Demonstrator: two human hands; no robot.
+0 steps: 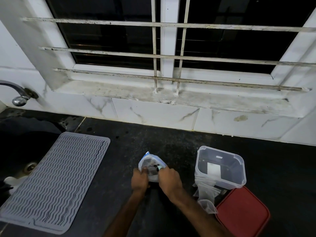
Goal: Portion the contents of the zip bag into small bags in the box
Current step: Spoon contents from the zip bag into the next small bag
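A clear zip bag (150, 164) with a blue zip strip and dark contents stands on the black counter, its mouth spread wide. My left hand (139, 180) grips its left edge and my right hand (169, 179) grips its right edge. To the right stands a clear plastic box (220, 167) without its lid, a white label inside. Small clear bags (206, 194) lie crumpled against the box's near-left side, one (207, 206) closer to me. What the small bags hold cannot be made out.
A red lid (242, 214) lies flat in front of the box. A grey ribbed drying mat (54, 178) covers the counter on the left, beside a dark sink (20, 156) under a tap (18, 97). A tiled wall and barred window rise behind.
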